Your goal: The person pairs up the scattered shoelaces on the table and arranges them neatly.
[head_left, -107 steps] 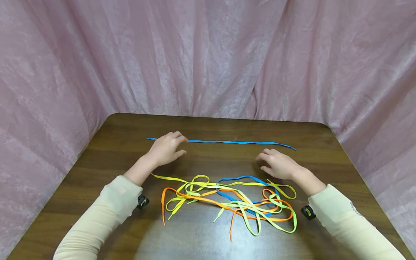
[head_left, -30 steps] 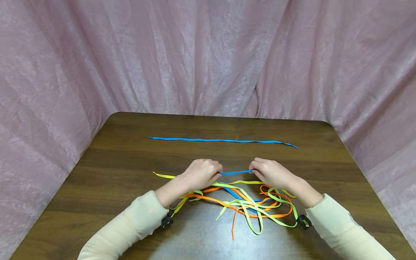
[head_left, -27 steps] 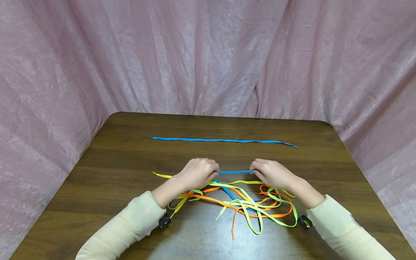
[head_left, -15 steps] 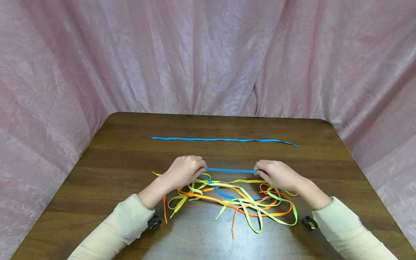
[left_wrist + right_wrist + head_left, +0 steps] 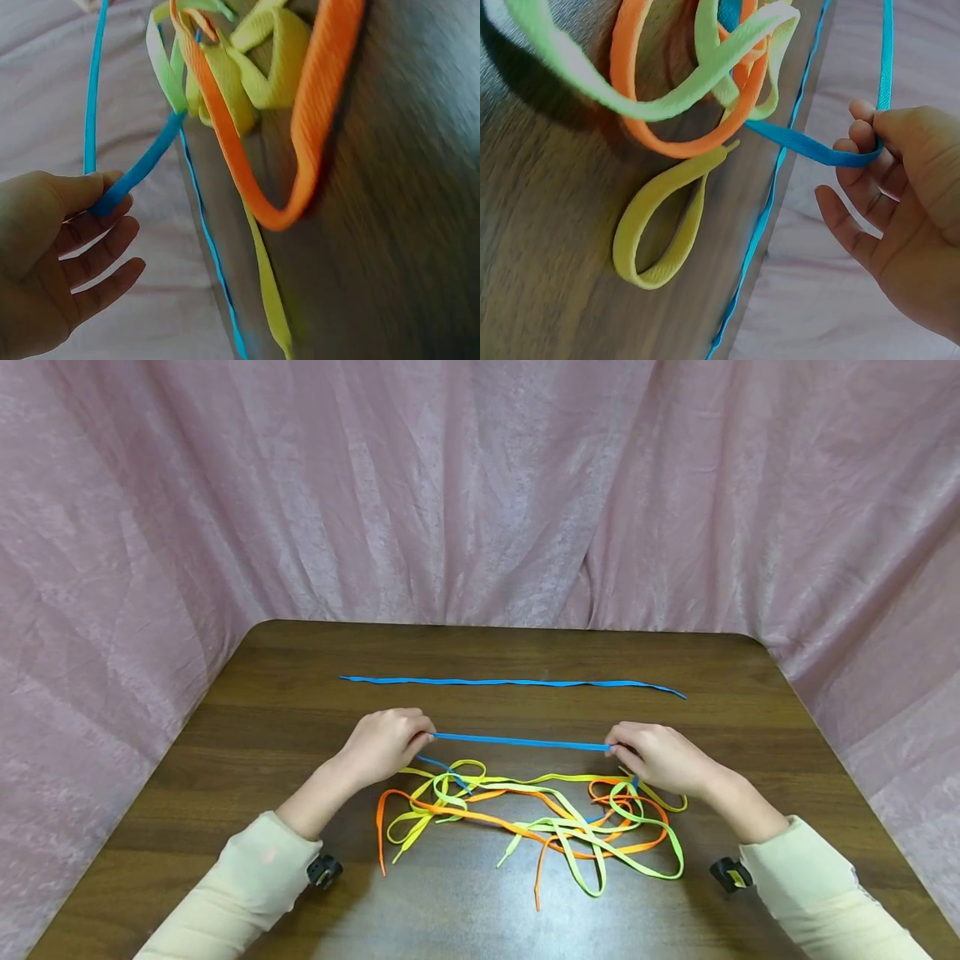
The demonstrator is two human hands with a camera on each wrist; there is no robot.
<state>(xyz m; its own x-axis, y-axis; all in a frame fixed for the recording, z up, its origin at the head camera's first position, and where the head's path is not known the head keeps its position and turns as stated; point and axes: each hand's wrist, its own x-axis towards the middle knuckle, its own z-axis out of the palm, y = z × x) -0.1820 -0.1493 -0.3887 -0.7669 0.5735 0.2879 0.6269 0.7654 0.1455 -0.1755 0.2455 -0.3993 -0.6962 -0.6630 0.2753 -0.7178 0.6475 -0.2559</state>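
A blue shoelace (image 5: 521, 742) is stretched taut between my two hands above the tangle. My left hand (image 5: 384, 745) pinches it between thumb and index finger, the other fingers spread loosely in the left wrist view. On the other side my right hand (image 5: 663, 758) pinches the same lace between thumb and fingertips. From each grip a blue end runs back down into the pile of laces. That pile holds an orange shoelace (image 5: 491, 817), a yellow shoelace (image 5: 570, 777) and a light green shoelace (image 5: 564, 810), crossing and looping over one another.
Farther back, another blue shoelace (image 5: 510, 682) lies nearly straight across the brown wooden table (image 5: 247, 710). A pink curtain (image 5: 480, 493) hangs behind and to both sides of the table. Both wrists carry small black cameras.
Both hands came from the far blue lace and the table to the pile and took hold of another blue lace. They have since moved apart, the left one farther, drawing out more lace between them.
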